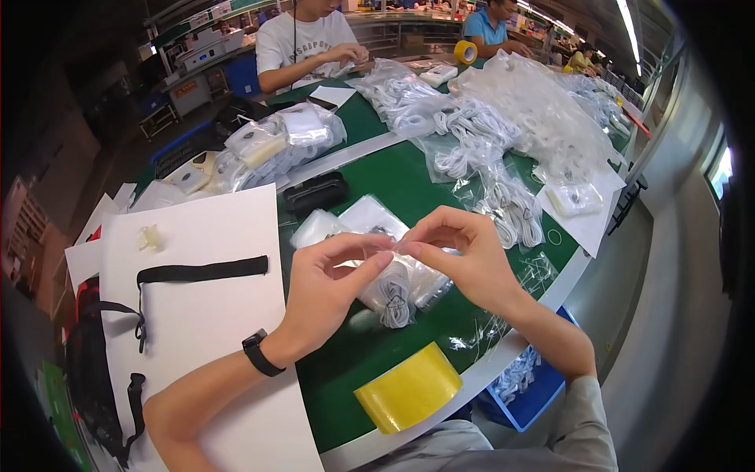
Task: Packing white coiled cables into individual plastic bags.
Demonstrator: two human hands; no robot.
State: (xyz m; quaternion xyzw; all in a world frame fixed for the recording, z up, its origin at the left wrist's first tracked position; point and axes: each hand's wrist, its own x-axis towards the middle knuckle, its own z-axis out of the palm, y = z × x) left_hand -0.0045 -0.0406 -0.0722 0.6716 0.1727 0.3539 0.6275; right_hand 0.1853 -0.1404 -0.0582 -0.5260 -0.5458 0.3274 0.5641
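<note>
My left hand [334, 283] and my right hand [464, 256] meet over the green table, thumbs and forefingers pinched together. Between their fingertips is a bit of thin clear plastic [399, 247], which looks like the edge of a clear plastic bag. Just below the fingers hangs or lies a bundled white cable [393, 297]; whether it is inside the held bag I cannot tell. Behind and under my hands, clear plastic bags [366, 214] lie in a stack, partly hidden by my fingers.
A yellow tape roll [409, 387] stands at the near table edge. White board [204, 322] with a black strap [204, 270] covers the left. A black case [316, 193], bagged white cables [480, 130] and bagged packs [275, 141] lie beyond. A blue bin [519, 389] sits below right. Co-workers sit opposite.
</note>
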